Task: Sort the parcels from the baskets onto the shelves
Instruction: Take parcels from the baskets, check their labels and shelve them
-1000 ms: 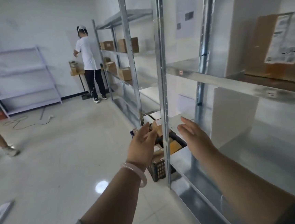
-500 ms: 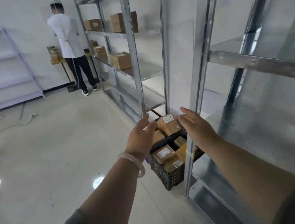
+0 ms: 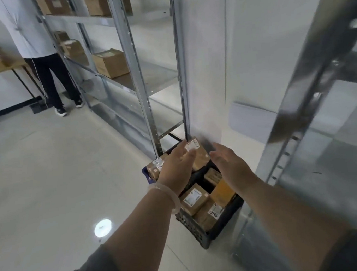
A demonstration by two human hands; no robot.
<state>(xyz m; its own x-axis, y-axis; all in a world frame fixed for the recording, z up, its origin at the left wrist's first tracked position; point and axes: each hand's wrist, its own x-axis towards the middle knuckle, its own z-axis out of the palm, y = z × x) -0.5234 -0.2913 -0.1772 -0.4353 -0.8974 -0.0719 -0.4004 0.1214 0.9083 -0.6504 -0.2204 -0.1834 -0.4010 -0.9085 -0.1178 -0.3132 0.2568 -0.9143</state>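
**Several parcels (image 3: 195, 199) to shelve, none picked up yet**

I'm steering this one from my desk, so bear with me. The basket (image 3: 194, 227) sits on the floor (image 3: 70, 188) right at the foot of the shelves (image 3: 157, 76), packed with small brown cardboard boxes.

Both hands are spread flat with straight fingers, gripping nothing. The left hand (image 3: 176, 168) and right hand (image 3: 227, 163) flank the top parcel (image 3: 201, 157), the one with the white label (image 3: 192, 145) that rides highest at the far end of the pile. My left fingertips overlap that label in the view. Touching or hovering, I can't tell.

My guess is it's light and stiff, just plain card, so not slippery and not fussy. I'd take it by the two opposite side faces, one palm each. Then I'd lift straight up so the neighbours don't tip.

Another person (image 3: 40, 50) is working the far end of the rack, well clear of me.
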